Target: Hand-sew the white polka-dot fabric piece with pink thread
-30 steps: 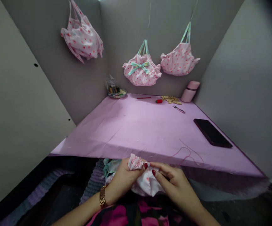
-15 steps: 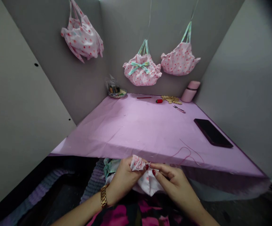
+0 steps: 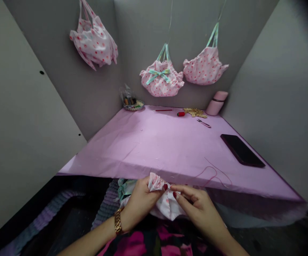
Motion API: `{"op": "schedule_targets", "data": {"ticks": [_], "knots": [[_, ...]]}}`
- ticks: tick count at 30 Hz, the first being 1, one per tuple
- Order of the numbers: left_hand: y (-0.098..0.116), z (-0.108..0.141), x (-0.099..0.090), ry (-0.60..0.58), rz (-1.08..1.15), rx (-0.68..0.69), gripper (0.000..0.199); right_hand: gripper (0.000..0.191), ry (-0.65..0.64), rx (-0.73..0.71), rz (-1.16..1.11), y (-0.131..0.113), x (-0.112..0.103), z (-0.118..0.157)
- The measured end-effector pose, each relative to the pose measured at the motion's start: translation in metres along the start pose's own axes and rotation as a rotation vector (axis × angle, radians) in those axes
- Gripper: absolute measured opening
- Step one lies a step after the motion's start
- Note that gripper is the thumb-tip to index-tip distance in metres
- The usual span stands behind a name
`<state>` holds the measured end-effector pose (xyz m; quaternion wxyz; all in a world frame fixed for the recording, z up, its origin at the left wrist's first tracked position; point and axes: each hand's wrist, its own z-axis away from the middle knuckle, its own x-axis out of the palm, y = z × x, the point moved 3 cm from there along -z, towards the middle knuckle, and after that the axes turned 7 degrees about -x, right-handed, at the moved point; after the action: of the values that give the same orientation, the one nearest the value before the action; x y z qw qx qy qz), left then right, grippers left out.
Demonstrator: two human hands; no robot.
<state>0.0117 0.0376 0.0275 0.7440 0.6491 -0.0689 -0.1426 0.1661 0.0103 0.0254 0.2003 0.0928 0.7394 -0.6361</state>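
Just below the table's front edge, a white and pink gathered cloth piece [image 3: 168,206] is bunched between my two hands. My left hand [image 3: 143,197] is closed around its ruffled part, thumb pressed on top. My right hand [image 3: 193,201] pinches the same cloth at its right side, index finger and thumb close to the left thumb. Any needle at the fingertips is too small to make out. A pink thread [image 3: 214,172] trails over the table edge by my right hand. Mint-green fabric [image 3: 124,188] lies behind my left wrist.
On the pink-covered table [image 3: 143,149] lie a dark phone [image 3: 241,150], thread snips [image 3: 204,123], a red thread spool [image 3: 180,114], a red pencil [image 3: 162,110] and a yellowish lacy item [image 3: 195,112]. A pink flask [image 3: 217,103] and a small basket [image 3: 134,105] stand behind. Dotted cloth garments [image 3: 162,80] hang above.
Both hands keep their hold on the cloth, and the ruffled part in my left hand has risen slightly. The whole view has shifted a little.
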Motion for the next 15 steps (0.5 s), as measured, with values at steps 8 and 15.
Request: {"op": "schedule_targets", "data": {"ticks": [8,15], "knots": [[-0.0045,-0.0028,-0.0004,-0.002,0.003,-0.038,0.018,0.03,-0.042,0.0,-0.097,-0.0003,-0.0008,-0.002],[-0.0048,-0.002,-0.0003,-0.012,-0.028,-0.033,0.017,0.028,-0.041,0.011,-0.085,0.0034,-0.0007,-0.0033]]}}
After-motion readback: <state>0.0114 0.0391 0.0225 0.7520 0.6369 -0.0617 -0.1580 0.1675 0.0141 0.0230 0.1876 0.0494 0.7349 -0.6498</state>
